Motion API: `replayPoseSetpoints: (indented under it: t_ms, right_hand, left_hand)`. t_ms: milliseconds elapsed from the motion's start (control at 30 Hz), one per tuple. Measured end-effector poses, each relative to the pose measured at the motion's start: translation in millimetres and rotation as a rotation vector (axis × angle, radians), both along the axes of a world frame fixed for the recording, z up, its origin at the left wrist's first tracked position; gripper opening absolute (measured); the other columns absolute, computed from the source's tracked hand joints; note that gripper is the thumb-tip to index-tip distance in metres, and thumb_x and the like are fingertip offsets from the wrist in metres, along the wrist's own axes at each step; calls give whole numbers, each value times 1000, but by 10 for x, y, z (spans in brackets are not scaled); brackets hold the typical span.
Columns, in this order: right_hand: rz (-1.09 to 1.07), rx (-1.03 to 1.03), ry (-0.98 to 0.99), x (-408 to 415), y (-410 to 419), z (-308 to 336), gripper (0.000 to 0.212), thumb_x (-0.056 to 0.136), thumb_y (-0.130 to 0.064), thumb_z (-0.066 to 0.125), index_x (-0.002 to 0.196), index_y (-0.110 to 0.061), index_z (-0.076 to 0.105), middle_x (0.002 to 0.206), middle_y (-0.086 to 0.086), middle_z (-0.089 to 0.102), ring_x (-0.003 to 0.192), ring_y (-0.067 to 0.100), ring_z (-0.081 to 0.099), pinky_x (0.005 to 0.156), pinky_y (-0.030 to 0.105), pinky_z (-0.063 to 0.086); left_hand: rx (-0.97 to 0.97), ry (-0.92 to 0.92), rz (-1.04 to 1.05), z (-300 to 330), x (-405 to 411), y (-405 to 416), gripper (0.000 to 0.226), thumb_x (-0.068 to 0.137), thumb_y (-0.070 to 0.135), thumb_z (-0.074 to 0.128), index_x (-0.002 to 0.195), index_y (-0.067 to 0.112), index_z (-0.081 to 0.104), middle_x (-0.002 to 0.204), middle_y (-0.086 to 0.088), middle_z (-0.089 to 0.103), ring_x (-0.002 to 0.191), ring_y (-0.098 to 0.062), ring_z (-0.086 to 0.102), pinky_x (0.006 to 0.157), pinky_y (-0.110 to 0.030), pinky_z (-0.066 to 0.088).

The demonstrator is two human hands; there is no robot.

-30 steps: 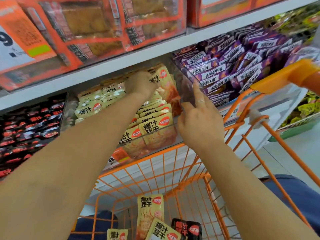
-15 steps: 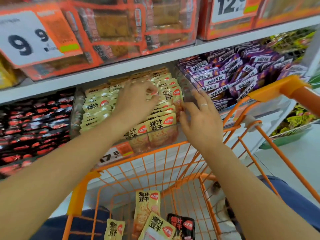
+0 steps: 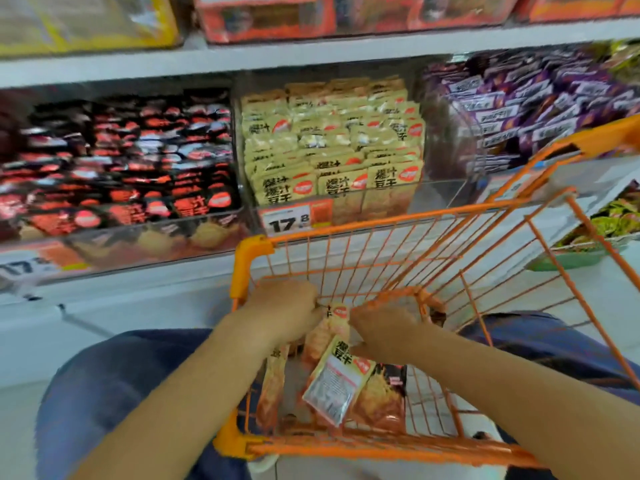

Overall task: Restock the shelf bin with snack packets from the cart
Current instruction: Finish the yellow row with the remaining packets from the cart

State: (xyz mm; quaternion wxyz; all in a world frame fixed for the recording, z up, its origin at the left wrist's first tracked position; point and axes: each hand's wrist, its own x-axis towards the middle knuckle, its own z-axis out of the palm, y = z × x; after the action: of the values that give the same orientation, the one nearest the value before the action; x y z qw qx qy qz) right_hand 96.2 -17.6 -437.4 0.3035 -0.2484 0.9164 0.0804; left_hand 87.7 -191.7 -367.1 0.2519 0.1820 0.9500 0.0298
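Black packets (image 3: pixel 117 168) and purple packets (image 3: pixel 526 109) flank the shelf bin (image 3: pixel 332 216), filled with beige packets (image 3: pixel 332 147). In the orange cart (image 3: pixel 433 233), snack packets (image 3: pixel 332 386) are gripped by left hand (image 3: pixel 287 315) and right hand (image 3: pixel 384 329)

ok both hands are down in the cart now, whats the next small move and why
Probably lift the tan packet that the left hand and right hand seem to be closing on, and carry it up to the middle bin. That bin holds the matching packets, and more lie in the cart.
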Motion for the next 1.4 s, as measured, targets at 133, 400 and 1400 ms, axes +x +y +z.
replayPoseSetpoints:
  t_ms: [133, 400, 1400]
  right_hand:
    - [-177, -75, -187, 158, -49, -183, 59, 99, -43, 43, 147, -10, 30, 149, 11, 34, 130, 29, 41, 99, 35, 38]
    - [-596, -471, -394, 41, -120, -80, 36, 92, -29, 62, 120, -7, 53, 109, 6, 58, 84, 16, 52, 69, 25, 45]
    - [-835, -1272, -316, -32, 194, 1238, 26, 88, -21, 65, 110, -9, 66, 98, 1, 73, 86, 7, 70, 68, 15, 53]
  left_hand:
    - [28, 12, 9, -36, -20, -35, 31, 99, 36, 39, 107, 13, 58, 101, -10, 60, 87, -26, 57, 67, -35, 44]
    - [126, -26, 78, -24, -43, -83, 34, 100, 35, 41, 117, 11, 56, 112, -10, 60, 95, -27, 58, 81, -42, 51]
    - [1330, -203, 627, 240, 55, -23, 26, 84, 19, 68, 109, 26, 66, 108, 2, 71, 99, -18, 68, 78, -39, 57]
